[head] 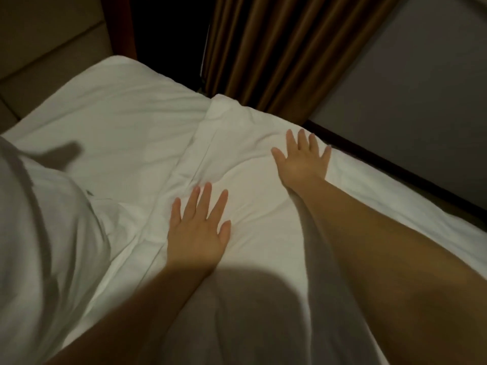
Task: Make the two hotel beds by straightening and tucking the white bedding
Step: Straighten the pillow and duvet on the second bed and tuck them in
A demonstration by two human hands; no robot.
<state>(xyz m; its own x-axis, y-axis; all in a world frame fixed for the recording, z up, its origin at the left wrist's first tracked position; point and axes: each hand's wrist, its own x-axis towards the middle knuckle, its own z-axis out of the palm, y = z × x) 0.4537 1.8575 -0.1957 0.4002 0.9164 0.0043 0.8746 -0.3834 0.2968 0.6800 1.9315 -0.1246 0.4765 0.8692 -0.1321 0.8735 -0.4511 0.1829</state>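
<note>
White matt cloth and brown pleated fabric are being shown.
The duvet (253,164) is being seen as soft, matt white cloth, creased into shallow folds, and the sheet (118,114) beside it as flatter white cloth with fine wrinkles. The curtain (284,48) is being shown as brown fabric hanging in deep pleats with a slight sheen. The headboard (39,48) is being seen as smooth, padded beige panels, and the wall (421,75) as a flat, matt grey surface.

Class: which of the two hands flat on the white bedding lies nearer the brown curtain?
The right hand, reaching further across the duvet toward the curtain; the left hand rests nearer the person, beside the duvet's folded edge.
</note>
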